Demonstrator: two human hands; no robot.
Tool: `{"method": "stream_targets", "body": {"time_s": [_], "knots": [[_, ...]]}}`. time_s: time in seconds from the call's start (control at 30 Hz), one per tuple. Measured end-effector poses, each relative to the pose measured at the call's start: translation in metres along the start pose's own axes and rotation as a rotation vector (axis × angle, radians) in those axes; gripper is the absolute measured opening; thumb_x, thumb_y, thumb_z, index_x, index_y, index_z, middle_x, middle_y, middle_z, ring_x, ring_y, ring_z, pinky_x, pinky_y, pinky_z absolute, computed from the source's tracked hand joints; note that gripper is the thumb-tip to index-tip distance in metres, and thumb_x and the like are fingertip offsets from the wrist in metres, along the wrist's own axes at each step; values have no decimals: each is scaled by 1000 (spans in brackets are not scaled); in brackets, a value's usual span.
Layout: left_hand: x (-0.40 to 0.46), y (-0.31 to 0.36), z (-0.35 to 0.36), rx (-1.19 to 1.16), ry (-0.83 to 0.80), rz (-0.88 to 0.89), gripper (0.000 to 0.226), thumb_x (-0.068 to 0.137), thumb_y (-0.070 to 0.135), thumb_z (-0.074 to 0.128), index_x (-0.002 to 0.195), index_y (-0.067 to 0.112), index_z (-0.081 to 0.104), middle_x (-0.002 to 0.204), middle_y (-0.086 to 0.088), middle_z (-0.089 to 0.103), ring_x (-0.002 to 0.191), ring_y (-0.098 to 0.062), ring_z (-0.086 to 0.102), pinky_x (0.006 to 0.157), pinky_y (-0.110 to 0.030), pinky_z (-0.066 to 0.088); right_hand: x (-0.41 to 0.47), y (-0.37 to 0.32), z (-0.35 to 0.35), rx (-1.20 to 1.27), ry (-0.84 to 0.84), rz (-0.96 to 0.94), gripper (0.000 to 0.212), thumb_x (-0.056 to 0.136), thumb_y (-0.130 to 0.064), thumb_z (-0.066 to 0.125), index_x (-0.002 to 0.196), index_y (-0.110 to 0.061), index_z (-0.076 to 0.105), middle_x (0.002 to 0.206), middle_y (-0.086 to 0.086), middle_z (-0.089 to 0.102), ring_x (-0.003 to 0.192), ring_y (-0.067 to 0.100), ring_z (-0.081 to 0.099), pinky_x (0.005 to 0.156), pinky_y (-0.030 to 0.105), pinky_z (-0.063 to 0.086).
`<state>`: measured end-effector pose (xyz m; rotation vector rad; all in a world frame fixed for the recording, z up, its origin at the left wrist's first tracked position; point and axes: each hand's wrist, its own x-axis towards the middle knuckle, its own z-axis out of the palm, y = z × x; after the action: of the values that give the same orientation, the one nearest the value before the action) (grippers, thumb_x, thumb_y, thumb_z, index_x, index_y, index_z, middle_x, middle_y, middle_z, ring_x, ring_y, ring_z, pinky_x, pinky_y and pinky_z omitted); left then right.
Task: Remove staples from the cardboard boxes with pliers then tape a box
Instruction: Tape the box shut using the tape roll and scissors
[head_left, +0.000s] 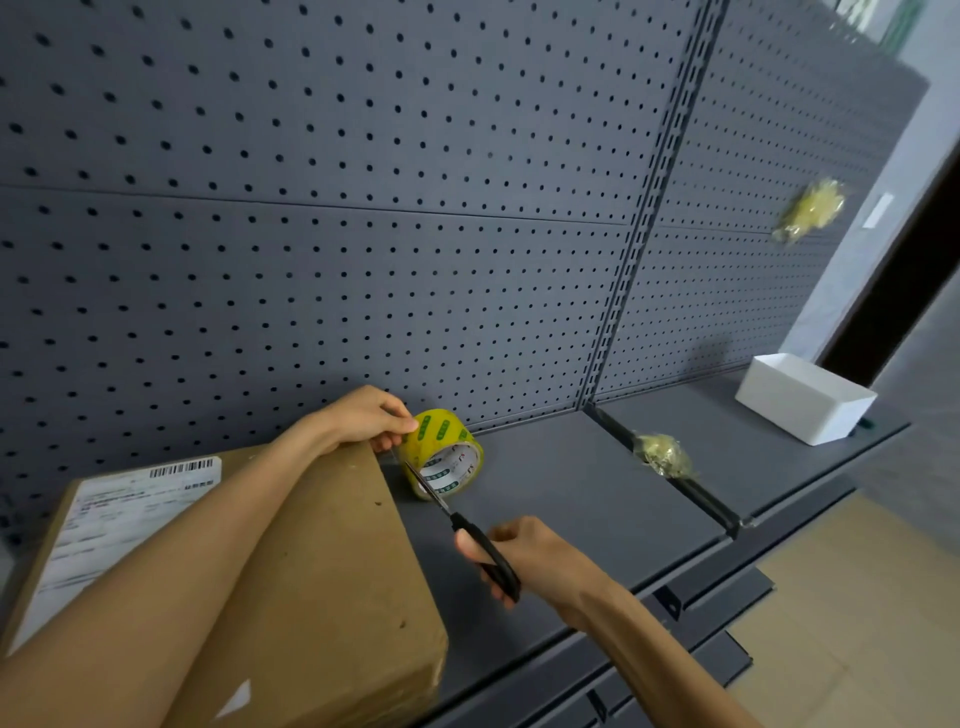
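Left hand (366, 415) pinches the tape roll (441, 454) beside the cardboard box (322, 571) near the shelf's back edge, while the right hand (524, 558) grips black scissors (470, 535).

A brown cardboard box (332, 571) with a white shipping label is seen lying flat on the grey shelf. Just beside its far right corner, a yellow-printed tape roll (441, 454) is held on edge.

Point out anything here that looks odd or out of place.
Two crumpled wads of used tape stand out: one wad lies on the shelf at the gap between panels, another wad is stuck to the pegboard. The box shows small holes in its top.
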<state>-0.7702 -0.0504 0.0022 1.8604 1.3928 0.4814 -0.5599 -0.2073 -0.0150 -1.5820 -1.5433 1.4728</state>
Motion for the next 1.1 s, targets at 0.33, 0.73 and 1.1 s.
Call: {"method": "stream_targets", "body": {"time_s": [0.33, 0.73, 1.1], "knots": [[0, 0, -4, -31, -6, -11, 15, 89, 23, 62, 98, 13, 68, 80, -1, 64, 67, -8, 56, 61, -17, 45, 5, -3, 3, 81, -53, -67, 73, 62, -77, 63, 79, -6, 59, 63, 6, 51, 49, 15, 46, 49, 23, 39], [0, -2, -4, -47, -1, 5, 16, 88, 22, 63, 97, 11, 70, 77, 0, 63, 65, -7, 54, 60, -17, 44, 21, -6, 11, 141, -31, -40, 67, 66, -73, 63, 81, -7, 59, 68, 9, 51, 52, 16, 48, 48, 23, 40], [4, -4, -5, -64, -5, -36, 15, 87, 25, 64, 98, 16, 70, 84, 0, 67, 70, -8, 58, 60, -17, 44, 34, 0, 18, 217, 3, -56, 63, 72, -64, 66, 80, -2, 60, 61, 6, 51, 48, 15, 47, 45, 22, 40]]}}
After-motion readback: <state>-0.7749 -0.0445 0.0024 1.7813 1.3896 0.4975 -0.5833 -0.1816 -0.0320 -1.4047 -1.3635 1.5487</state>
